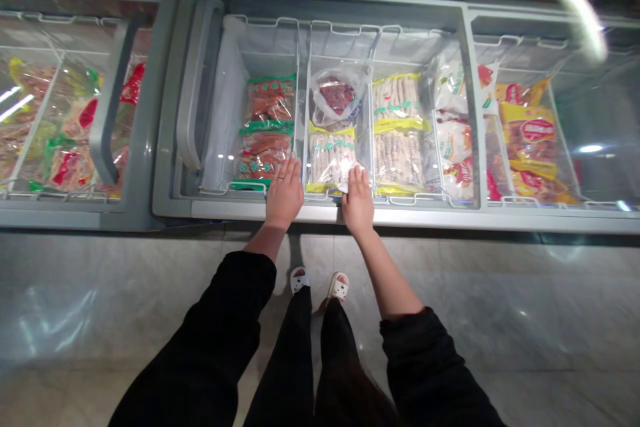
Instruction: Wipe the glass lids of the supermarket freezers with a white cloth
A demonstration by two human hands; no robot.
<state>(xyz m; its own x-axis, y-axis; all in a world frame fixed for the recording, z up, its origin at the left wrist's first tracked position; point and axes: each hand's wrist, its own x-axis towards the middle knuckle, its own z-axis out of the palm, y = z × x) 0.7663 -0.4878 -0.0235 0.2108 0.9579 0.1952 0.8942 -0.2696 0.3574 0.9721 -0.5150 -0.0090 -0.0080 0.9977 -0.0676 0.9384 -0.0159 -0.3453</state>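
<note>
My left hand point(285, 192) lies flat on the front edge of the freezer's glass lid point(335, 47), fingers stretched out and together, with nothing in it. My right hand point(359, 200) presses a crumpled white wipe point(345, 177) on the glass near the same edge; part of the wipe is hidden beneath the fingers. Under the glass, near my left hand, are red-brown packs with green edges point(265, 150). Below my right hand's fingertips is a pale pack with yellow edges point(327, 153).
White wire baskets point(305, 100) divide the chest freezer point(415, 215). More packs point(400, 127) and yellow bags point(530, 133) lie to the right. A grey handle point(193, 87) runs along the lid's left side. Another freezer point(75, 217) stands at left. Tiled floor point(475, 307) lies below.
</note>
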